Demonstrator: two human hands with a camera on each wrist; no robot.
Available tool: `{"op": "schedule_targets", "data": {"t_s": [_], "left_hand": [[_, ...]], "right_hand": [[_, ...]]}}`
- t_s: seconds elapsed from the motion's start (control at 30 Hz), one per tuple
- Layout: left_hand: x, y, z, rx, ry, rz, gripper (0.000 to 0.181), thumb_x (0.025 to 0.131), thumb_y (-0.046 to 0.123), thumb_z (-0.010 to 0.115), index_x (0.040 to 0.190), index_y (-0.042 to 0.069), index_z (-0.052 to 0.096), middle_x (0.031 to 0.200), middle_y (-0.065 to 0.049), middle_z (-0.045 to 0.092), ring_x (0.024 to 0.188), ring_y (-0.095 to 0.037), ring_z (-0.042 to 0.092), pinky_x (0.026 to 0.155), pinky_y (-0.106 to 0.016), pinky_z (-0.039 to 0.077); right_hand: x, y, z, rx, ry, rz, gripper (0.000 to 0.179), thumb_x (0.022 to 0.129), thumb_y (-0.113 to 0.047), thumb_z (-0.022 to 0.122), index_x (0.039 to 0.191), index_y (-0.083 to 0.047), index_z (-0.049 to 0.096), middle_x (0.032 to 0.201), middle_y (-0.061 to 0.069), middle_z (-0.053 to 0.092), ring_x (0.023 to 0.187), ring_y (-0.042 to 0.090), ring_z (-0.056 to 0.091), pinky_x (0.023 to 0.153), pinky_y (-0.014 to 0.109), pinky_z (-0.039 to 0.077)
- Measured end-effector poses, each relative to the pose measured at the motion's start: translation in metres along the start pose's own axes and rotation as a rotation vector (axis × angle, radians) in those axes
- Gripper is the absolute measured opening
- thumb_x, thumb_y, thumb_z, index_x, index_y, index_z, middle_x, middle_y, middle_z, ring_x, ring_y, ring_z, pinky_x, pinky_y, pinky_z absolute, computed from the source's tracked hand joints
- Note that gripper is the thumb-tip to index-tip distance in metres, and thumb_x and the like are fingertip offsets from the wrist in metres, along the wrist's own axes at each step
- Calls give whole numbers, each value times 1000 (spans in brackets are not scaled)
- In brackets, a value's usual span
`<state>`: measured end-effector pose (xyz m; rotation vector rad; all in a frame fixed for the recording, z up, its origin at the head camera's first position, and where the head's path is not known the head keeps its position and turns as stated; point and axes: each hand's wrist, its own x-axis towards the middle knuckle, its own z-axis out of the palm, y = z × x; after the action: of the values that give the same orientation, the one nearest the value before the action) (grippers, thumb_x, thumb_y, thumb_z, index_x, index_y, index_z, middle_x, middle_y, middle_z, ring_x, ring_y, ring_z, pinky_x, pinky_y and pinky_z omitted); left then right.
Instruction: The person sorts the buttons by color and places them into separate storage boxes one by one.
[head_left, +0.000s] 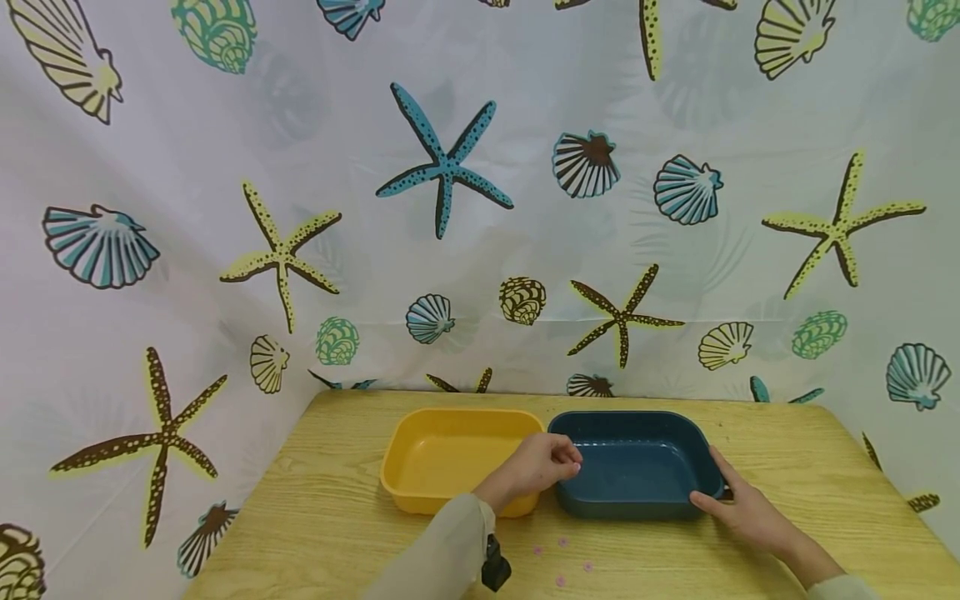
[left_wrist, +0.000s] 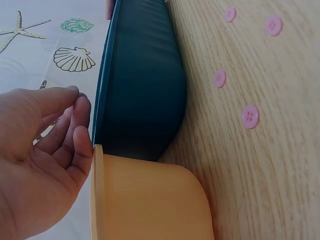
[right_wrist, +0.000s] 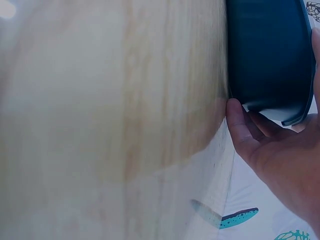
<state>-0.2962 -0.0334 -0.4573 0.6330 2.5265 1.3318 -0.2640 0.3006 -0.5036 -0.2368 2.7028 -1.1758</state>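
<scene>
A dark blue tub stands beside a yellow tub on the table. My left hand hovers above their adjoining rims, its fingertips over the blue tub. In the left wrist view its fingers are bent, with the thumb and fingertips close together; I cannot tell whether something small is pinched there. My right hand holds the blue tub at its right end, thumb at the near corner and fingers along the right side. Several pink four-hole buttons lie on the table in front of the tubs.
The pale wooden table carries both tubs near its far edge. A white curtain printed with shells and starfish hangs behind the table and along its sides. A black wrist device is strapped at the left sleeve.
</scene>
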Motion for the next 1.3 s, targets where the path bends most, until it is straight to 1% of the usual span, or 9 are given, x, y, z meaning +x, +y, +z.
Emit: {"op": "schedule_targets", "data": {"t_s": [0.37, 0.7, 0.9, 1.17, 1.3], "left_hand": [[4, 1, -1, -1, 18, -16, 9, 90, 11, 65, 97, 4, 68, 81, 3, 59, 70, -11, 54, 64, -22, 47], [9, -2, 1, 17, 36, 15, 9, 90, 9, 65, 97, 3, 67, 80, 4, 58, 69, -9, 53, 63, -21, 47], [13, -3, 2, 14, 32, 18, 10, 91, 8, 64, 98, 2, 67, 79, 4, 59, 69, -10, 54, 63, -21, 47], [20, -3, 2, 38, 36, -27, 11, 91, 10, 64, 98, 3, 68, 80, 4, 59, 70, -10, 54, 64, -23, 48], [22, -2, 1, 41, 35, -38, 11, 91, 10, 64, 99, 3, 69, 80, 4, 59, 71, -11, 54, 65, -23, 48]], "right_hand": [[0, 0, 0, 2, -5, 5, 93, 93, -40, 59, 150, 0, -2, 147, 38, 11, 123, 50, 39, 97, 54, 37], [-1, -1, -1, -5, -8, -4, 91, 94, -39, 58, 150, 0, -2, 146, 39, 11, 123, 50, 40, 96, 54, 38], [-1, -2, -1, -13, -7, -6, 91, 94, -38, 58, 150, 1, -2, 146, 39, 11, 122, 50, 41, 96, 54, 38], [0, -2, -1, -12, -12, 0, 91, 94, -37, 58, 150, 1, -3, 146, 40, 11, 122, 50, 40, 95, 55, 38], [-1, -3, -1, -7, -11, 5, 91, 94, -39, 58, 150, 0, -2, 146, 39, 11, 123, 50, 39, 97, 55, 37]]}}
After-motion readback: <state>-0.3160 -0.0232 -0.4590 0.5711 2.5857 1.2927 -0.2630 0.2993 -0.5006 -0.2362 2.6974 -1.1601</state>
